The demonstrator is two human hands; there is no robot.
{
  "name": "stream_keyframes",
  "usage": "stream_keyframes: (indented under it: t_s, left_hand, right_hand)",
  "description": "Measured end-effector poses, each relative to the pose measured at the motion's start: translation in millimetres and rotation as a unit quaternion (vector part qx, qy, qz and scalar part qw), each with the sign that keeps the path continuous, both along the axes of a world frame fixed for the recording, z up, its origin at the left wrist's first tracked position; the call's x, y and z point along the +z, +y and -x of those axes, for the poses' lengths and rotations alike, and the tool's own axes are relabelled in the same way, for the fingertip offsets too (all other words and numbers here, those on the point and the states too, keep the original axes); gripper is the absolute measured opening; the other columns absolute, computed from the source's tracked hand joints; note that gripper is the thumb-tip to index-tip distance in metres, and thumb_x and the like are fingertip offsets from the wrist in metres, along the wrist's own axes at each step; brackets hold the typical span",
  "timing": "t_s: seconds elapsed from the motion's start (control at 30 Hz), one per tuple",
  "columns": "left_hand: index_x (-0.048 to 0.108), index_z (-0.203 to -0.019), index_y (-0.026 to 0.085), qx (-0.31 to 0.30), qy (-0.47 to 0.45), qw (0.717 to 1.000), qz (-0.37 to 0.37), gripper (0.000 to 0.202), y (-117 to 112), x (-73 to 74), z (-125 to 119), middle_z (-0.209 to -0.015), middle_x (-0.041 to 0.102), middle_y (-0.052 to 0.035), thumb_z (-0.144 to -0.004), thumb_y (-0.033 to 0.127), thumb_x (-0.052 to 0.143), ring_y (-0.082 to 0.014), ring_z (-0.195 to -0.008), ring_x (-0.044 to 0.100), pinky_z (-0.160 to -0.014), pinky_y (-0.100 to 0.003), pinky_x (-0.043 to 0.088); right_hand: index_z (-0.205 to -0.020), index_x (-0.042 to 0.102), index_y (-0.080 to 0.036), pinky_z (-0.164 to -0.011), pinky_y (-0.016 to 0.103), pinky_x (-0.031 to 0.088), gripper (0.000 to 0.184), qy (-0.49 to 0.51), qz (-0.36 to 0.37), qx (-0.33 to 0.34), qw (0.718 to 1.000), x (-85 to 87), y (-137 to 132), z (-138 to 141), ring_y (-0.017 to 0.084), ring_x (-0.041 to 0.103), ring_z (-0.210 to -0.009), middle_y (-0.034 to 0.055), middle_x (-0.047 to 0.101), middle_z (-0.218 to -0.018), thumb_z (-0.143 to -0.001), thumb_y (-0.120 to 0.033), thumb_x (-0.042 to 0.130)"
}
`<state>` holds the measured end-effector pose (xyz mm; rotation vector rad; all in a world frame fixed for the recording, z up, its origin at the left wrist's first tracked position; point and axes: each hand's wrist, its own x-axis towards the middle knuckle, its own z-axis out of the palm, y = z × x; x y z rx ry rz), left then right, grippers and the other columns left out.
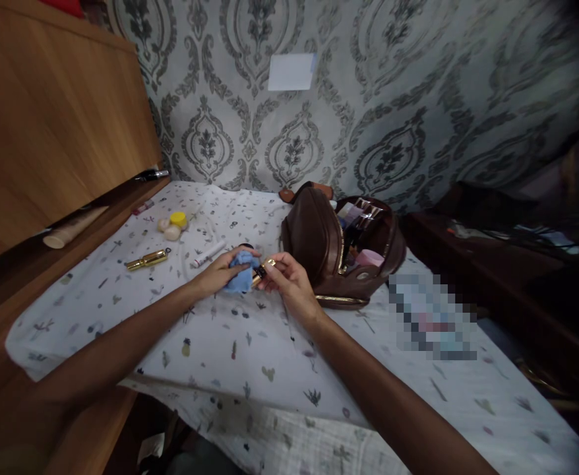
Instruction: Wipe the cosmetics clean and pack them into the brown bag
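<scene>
A crumpled blue cloth (241, 280) is wrapped in the fingers of my left hand (213, 274). My right hand (293, 280) pinches a small gold-and-black cosmetic tube (258, 272), which looks like a lipstick. The cloth presses against the tube's left side, and both hands meet just above the printed sheet. Left of them lies a gold lipstick tube (146, 260). A white pen-like tube (209, 254) rests just behind my left hand. Close to my right hand stands a brown leather bag (314, 241), unzipped, with cosmetics inside.
Small sponges (172, 232) and a yellow round item (177, 220) sit at the back left of the patterned sheet (210, 382). A beige tube (74, 227) lies on the wooden ledge by the cabinet (52, 119). At right is a blurred-out flat item (432, 320).
</scene>
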<state>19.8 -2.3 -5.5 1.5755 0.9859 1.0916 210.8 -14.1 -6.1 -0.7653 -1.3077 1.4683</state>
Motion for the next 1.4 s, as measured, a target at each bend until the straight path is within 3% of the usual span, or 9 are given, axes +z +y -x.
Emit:
stream_keyframes:
  t_s: [0.13,0.23,0.3,0.37,0.57,0.9,1.1,1.27,1.4]
  left_hand:
    - [0.064,-0.117,0.019,-0.095,-0.058,0.992,0.065,0.053,-4.4,-0.8,-2.7,-0.102,0.067,-0.0067,-0.082,0.059,0.064,-0.0204,-0.090,0.063,-0.080,-0.029,0.050]
    - [0.056,-0.130,0.022,-0.125,-0.015,0.992,0.030,0.067,-6.4,-1.7,-2.1,-0.112,0.065,-0.0062,-0.073,0.051,0.077,-0.0217,-0.102,0.061,-0.087,-0.029,0.048]
    - [0.052,-0.132,0.023,-0.115,0.021,0.993,-0.005,0.072,-6.9,-2.5,-1.9,-0.115,0.064,-0.0052,-0.069,0.040,0.083,-0.0210,-0.106,0.060,-0.092,-0.028,0.047]
    - [0.054,-0.128,0.021,-0.106,0.033,0.994,-0.017,0.064,-7.2,-2.6,-2.6,-0.111,0.064,-0.0046,-0.072,0.037,0.081,-0.0196,-0.101,0.061,-0.090,-0.028,0.047]
    - [0.059,-0.112,0.017,-0.110,0.012,0.993,0.036,0.045,-8.9,7.6,-5.9,-0.083,0.063,-0.0004,-0.078,0.044,0.072,-0.0120,-0.065,0.058,-0.064,-0.024,0.049]
    - [0.054,-0.089,0.018,0.007,0.021,0.999,0.032,0.043,-9.4,13.2,-2.2,-0.065,0.055,0.0067,-0.069,0.048,0.077,-0.0073,-0.047,0.049,-0.042,-0.017,0.039]
    - [0.056,-0.084,0.018,0.076,0.035,0.997,0.001,0.045,-15.6,24.9,-12.9,-0.056,0.052,0.0061,-0.076,0.061,0.067,-0.0090,-0.039,0.047,-0.036,-0.019,0.036]
    - [0.054,-0.076,0.018,0.026,0.036,0.999,-0.024,0.044,-17.7,42.9,-40.8,-0.055,0.052,0.0048,-0.082,0.061,0.061,-0.0099,-0.039,0.049,-0.036,-0.020,0.037]
    - [0.053,-0.074,0.019,-0.011,0.065,0.996,-0.065,0.042,-19.0,60.8,-71.0,-0.054,0.051,0.0041,-0.088,0.059,0.054,-0.0108,-0.040,0.050,-0.039,-0.022,0.040]
  right_hand:
    - [-0.085,0.048,-0.023,-0.049,0.025,0.048,0.049,-0.007,-0.008,-0.053,0.999,-4.5,2.1,0.2,0.012,0.060,-0.052,-0.0044,0.063,-0.068,-0.069,-0.058,0.079]
    - [-0.086,0.046,-0.024,-0.052,0.026,0.052,0.050,-0.002,0.001,-0.093,0.996,-7.6,3.0,0.5,0.012,0.062,-0.053,-0.0045,0.063,-0.071,-0.070,-0.058,0.078]
    - [-0.086,0.045,-0.024,-0.052,0.026,0.053,0.052,0.007,0.007,-0.094,0.996,-8.3,3.3,0.6,0.012,0.063,-0.054,-0.0048,0.063,-0.072,-0.069,-0.059,0.078]
    - [-0.087,0.044,-0.024,-0.052,0.026,0.053,0.054,0.017,0.012,-0.085,0.996,-7.5,3.3,0.2,0.012,0.063,-0.052,-0.0057,0.062,-0.072,-0.067,-0.059,0.080]
    - [-0.096,0.052,-0.025,-0.046,0.025,0.044,0.049,-0.006,0.008,-0.067,0.998,-2.0,1.6,-1.6,0.011,0.056,-0.050,-0.0045,0.062,-0.072,-0.070,-0.057,0.078]
    - [-0.097,0.060,-0.023,-0.048,0.025,0.045,0.047,0.001,-0.034,-0.060,0.998,3.7,-2.7,1.5,0.012,0.057,-0.057,-0.0007,0.062,-0.080,-0.070,-0.058,0.075]
    - [-0.100,0.063,-0.022,-0.048,0.026,0.044,0.036,-0.059,-0.125,-0.106,0.985,25.5,-22.3,-6.7,0.013,0.056,-0.052,-0.0014,0.059,-0.068,-0.083,-0.053,0.067]
    - [-0.103,0.069,-0.024,-0.066,0.031,0.054,0.020,-0.172,-0.301,-0.177,0.921,51.8,-49.7,-39.5,0.018,0.064,-0.073,0.0060,0.067,-0.090,-0.092,-0.039,0.062]
    - [-0.107,0.069,-0.024,-0.066,0.032,0.055,0.021,-0.190,-0.300,-0.221,0.909,70.0,-58.9,-77.6,0.018,0.066,-0.072,0.0057,0.068,-0.089,-0.092,-0.037,0.062]
